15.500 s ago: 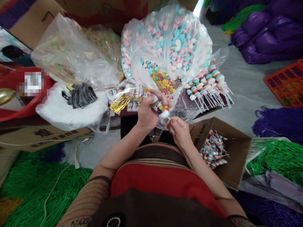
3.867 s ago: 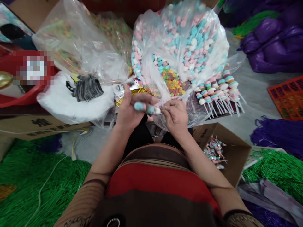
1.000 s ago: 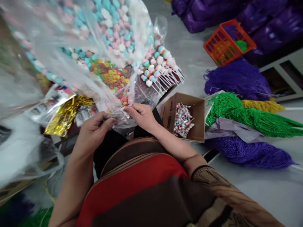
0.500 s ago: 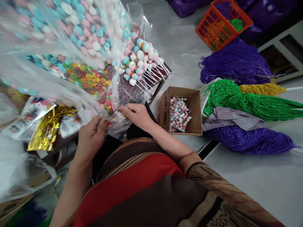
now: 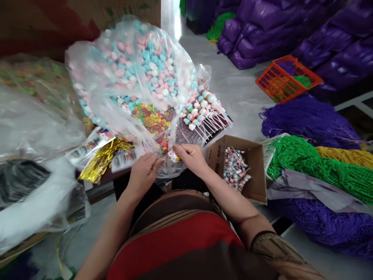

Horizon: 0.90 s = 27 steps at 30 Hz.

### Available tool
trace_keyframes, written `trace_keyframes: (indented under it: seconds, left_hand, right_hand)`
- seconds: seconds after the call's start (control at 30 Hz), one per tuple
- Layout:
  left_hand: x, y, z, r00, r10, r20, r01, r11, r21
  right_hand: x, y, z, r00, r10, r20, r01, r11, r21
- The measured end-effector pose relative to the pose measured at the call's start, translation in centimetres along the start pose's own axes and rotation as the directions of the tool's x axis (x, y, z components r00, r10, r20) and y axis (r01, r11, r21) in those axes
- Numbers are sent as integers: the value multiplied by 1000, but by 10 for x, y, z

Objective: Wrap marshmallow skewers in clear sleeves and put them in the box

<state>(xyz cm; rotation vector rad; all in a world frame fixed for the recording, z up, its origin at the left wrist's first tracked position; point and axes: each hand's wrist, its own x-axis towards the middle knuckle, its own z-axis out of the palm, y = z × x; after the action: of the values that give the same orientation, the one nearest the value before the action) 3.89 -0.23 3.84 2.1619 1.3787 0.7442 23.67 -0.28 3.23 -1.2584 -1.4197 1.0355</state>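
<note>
Between the thumb and fingers of my right hand (image 5: 190, 158) is a small white printed packet (image 5: 174, 156) with red and yellow marks. My left hand (image 5: 144, 171) is closed in a pinch just left of it; what its fingertips hold is too small to make out. Beyond both hands lies a large clear bag (image 5: 116, 105) of pink, blue and white marshmallows (image 5: 154, 66). Ring-shaped gummy candies (image 5: 154, 120) in several colours lie at its near opening. To the right rest several candy skewers (image 5: 201, 107), their white sticks pointing toward the lower right.
A cardboard box (image 5: 256, 171) of wrapped candies stands right of my knees. Farther right are green bead strands (image 5: 309, 163) and purple ones (image 5: 320, 225). An orange basket (image 5: 274, 81) sits on the floor. Gold foil strips (image 5: 106, 159) and printed cards (image 5: 90, 146) lie left.
The camera view has shifted, so the table, bags and box appear lower and farther right. Both hands stay close together, and the small packet shows more clearly at my right fingertips.
</note>
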Motion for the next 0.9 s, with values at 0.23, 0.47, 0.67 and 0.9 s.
trace_keyframes:
  seconds: [0.23,0.47,0.67,0.9]
  left_hand:
    - [-5,-9,5,985,-111,-134,83,977,-198]
    - [-3,-16,2,964,-178,-200,82,907,-413]
    - [-6,-24,7,930,-301,-209,158,844,-512]
    - [-12,-42,12,920,-330,-214,149,795,-588]
  right_hand:
    - [20,2,-33,992,-128,-3,124,970,-209]
    - [76,11,-136,879,-286,-381,-153,588,-795]
    - [92,26,-147,950,-68,-305,-266,333,-905]
    - [88,38,-163,848,-216,-484,-227,678,-699]
